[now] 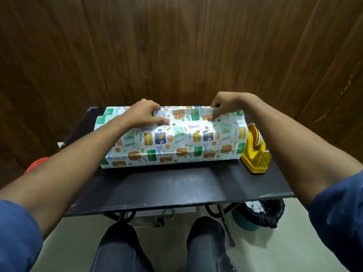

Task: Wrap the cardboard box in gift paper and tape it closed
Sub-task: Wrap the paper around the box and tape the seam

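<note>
Beside gift paper (172, 138), yellow tape dispenser (255, 154)

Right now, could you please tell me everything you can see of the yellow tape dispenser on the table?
The yellow tape dispenser looks like glossy moulded plastic, with a heavy block base and a raised cradle holding a roll of tape upright on its edge. It stands upright on the dark table near the right edge, right beside the right end of the gift paper; whether they touch is unclear. Neither of the hands touches it: both are on the paper's top fold.
</note>
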